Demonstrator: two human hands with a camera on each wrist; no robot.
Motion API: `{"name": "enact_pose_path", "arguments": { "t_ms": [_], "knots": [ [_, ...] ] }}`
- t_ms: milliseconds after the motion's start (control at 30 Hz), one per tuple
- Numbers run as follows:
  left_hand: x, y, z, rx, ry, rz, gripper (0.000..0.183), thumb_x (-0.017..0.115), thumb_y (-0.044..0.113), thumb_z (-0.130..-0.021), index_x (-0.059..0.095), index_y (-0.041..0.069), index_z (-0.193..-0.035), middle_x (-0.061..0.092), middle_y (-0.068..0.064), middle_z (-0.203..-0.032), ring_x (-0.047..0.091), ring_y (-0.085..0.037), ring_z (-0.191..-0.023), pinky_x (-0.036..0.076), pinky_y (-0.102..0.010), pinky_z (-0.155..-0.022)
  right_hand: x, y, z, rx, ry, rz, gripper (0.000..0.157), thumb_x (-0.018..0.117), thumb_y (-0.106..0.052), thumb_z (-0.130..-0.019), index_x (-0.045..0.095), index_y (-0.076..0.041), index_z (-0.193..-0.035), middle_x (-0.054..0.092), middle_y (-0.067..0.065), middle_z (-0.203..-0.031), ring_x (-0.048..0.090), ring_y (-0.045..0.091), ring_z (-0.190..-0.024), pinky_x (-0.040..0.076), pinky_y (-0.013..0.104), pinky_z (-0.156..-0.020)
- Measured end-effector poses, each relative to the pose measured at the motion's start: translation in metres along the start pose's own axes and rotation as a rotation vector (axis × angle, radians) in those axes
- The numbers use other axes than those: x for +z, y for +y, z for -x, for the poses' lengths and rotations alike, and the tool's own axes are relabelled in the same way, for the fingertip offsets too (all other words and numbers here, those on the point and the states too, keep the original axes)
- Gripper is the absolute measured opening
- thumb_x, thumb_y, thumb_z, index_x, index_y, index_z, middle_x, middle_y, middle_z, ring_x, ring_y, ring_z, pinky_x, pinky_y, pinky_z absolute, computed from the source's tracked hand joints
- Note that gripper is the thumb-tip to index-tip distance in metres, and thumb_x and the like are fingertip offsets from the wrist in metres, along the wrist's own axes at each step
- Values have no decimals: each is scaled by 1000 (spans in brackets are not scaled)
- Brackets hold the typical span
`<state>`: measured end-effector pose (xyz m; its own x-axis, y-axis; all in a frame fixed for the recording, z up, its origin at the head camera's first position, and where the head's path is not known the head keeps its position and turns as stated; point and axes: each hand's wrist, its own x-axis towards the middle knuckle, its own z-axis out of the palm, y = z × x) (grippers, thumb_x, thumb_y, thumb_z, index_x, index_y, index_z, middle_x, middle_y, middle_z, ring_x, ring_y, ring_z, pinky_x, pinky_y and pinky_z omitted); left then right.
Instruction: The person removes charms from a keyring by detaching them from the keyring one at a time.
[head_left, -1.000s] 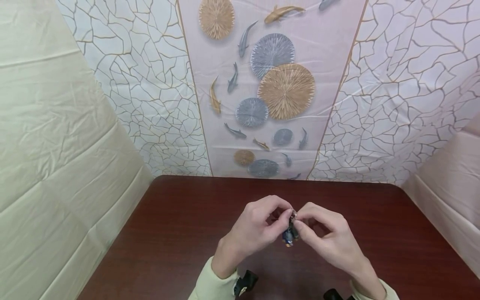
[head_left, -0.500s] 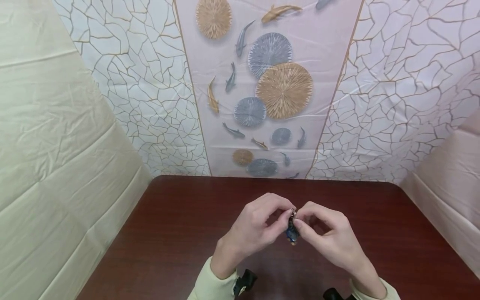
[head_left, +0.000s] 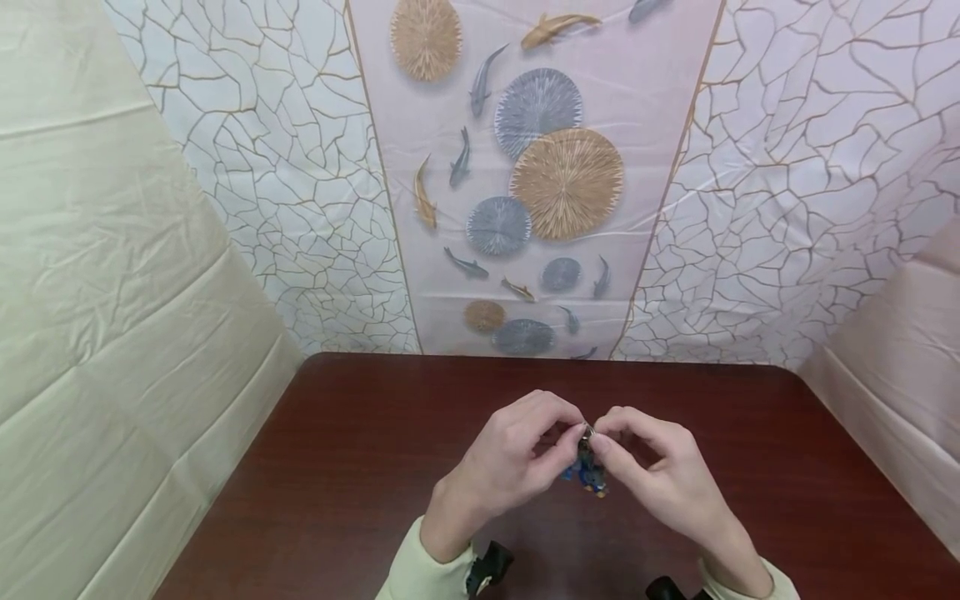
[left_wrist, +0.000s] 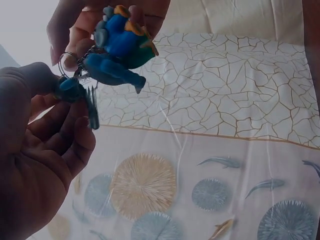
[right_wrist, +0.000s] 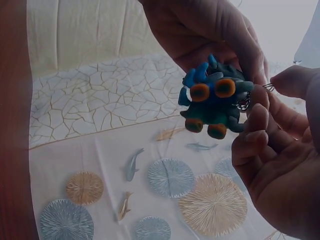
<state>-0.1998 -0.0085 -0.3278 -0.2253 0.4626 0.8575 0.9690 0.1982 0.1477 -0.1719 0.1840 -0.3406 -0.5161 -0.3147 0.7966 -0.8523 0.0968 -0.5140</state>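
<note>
A person holds a keychain (head_left: 591,478) in the air above the dark red-brown bench (head_left: 337,467), with both hands at work on its top. In the head view it sits between 4 and 5 o'clock from the centre, its figures hanging toward 6 o'clock below the fingertips. The left hand (head_left: 506,450), near 9 o'clock from it, has thumb and index finger pinching the keychain; the right hand (head_left: 667,475), toward 3 o'clock, pinches it likewise at the metal ring (right_wrist: 270,87). Which part lies under each left fingertip is hard to tell. The two grips nearly touch. In the left wrist view, blue and green figures (left_wrist: 117,42) stand between 2 and 3 o'clock from the ring, and a flat metal piece (left_wrist: 93,109) hangs at 5 o'clock. In the right wrist view, the figures show rounded orange ends (right_wrist: 225,88) and lie at 9 o'clock from the ring. Pale sleeves (head_left: 435,571) cover the forearms, with a black device (head_left: 491,568) at the left wrist. A patterned hanging (head_left: 570,183) with fish and discs rises at 12 o'clock beyond the bench, and cream cloth (head_left: 150,292) slopes at 10 o'clock.
</note>
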Motion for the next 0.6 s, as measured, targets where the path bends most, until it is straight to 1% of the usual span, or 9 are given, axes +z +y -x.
{"name": "enact_pose_path", "arguments": {
  "t_ms": [100,167,267,367,433,600],
  "knots": [
    [-1,0,0,8,-2,0,6,58,5,-94,63,8,-94,63,3,-88,57,-4,-82,48,-9,-75,-1,-2,1,40,19,33,32,62,23,-77,64,-6,-92,59,-1,-77,54,4,-67,42,20,-52],
    [-1,0,0,9,-5,2,6,58,5,-94,63,8,-94,63,3,-89,57,-4,-83,48,-10,-75,-1,-3,1,46,20,27,33,62,24,-76,65,-5,-92,59,0,-77,53,5,-67,41,20,-51],
    [-2,1,0,4,-8,5,6,57,6,-95,63,8,-94,63,4,-89,57,-4,-83,49,-11,-75,-1,-4,1,32,8,-12,33,61,25,-76,64,-4,-91,59,1,-76,54,6,-68,42,21,-52],
    [-3,1,0,-5,-9,13,6,57,6,-95,63,8,-94,63,3,-90,57,-4,-83,49,-11,-75,-1,-4,0,6,-14,-85,32,59,27,-76,64,-1,-90,60,4,-75,56,9,-68,44,22,-54],
    [-4,1,0,-12,-10,18,6,57,6,-95,63,8,-94,63,3,-90,57,-3,-83,50,-11,-74,-1,-3,-1,-4,-22,-112,31,58,28,-76,64,0,-90,60,5,-75,56,11,-68,45,22,-55],
    [-5,1,0,-23,-24,30,6,57,7,-95,63,8,-95,63,4,-90,57,-3,-82,49,-10,-74,-1,-3,-1,-4,-14,-77,31,58,26,-78,65,-2,-89,59,4,-73,55,9,-66,43,22,-55]
  ]
}}
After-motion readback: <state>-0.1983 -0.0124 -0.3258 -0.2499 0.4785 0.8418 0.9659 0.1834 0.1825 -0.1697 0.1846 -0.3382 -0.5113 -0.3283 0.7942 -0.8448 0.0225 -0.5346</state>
